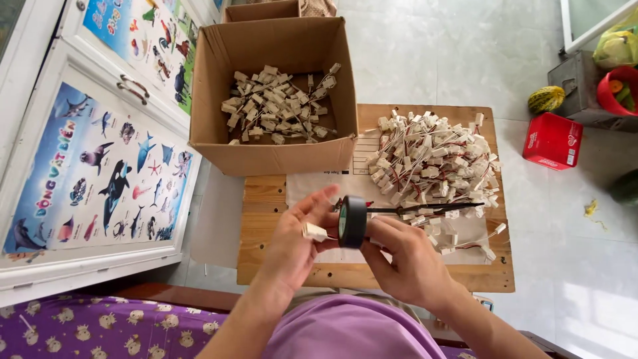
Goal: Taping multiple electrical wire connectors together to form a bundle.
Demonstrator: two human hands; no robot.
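- Hands over the surface (266, 199): left hand (292, 242) pinches a white connector (314, 232); right hand (405, 262) grips a black tape roll (352, 221).
- Cardboard box (272, 149) holds many pieces, seemingly finished.
- Pile of wired connectors (432, 163) remains, so roughly midway.

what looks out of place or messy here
A yellow scrap lies alone on the floor tiles. The pile of white wired connectors sprawls to the wooden table's far edge. Nothing looks damaged.

Home floor workspace, tiled floor (425, 60), sea-animal poster (100, 179) on cabinet door, vegetables (546, 100) nearby
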